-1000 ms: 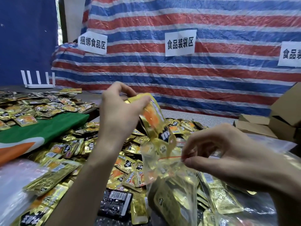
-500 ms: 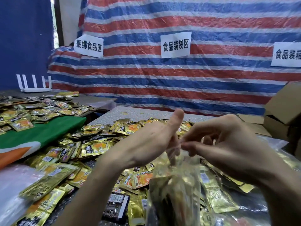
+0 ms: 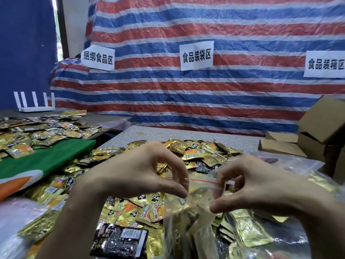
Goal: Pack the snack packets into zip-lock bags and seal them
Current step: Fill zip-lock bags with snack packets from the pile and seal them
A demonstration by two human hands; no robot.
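Here loose packets (image 3: 196, 150) crowd the table (image 3: 168, 133) beneath; our left hand (image 3: 134, 176) and right hand (image 3: 261, 189) pinch the zip-lock bag (image 3: 196, 212), mouth up, red strip (image 3: 202, 181) crosswise.

The left hand (image 3: 141, 176) and right hand (image 3: 257, 187) are pinching the clear bag (image 3: 186, 212) at either end of its red zip strip (image 3: 203, 181), with gold packets showing inside. Loose packets (image 3: 196, 152) are lying heaped on the tabletop (image 3: 168, 131) from 7 to 12 o'clock of the bag. Boxes (image 3: 321, 124) are standing at 2 o'clock, and a striped tarp (image 3: 186, 90) is hanging beyond at 12.
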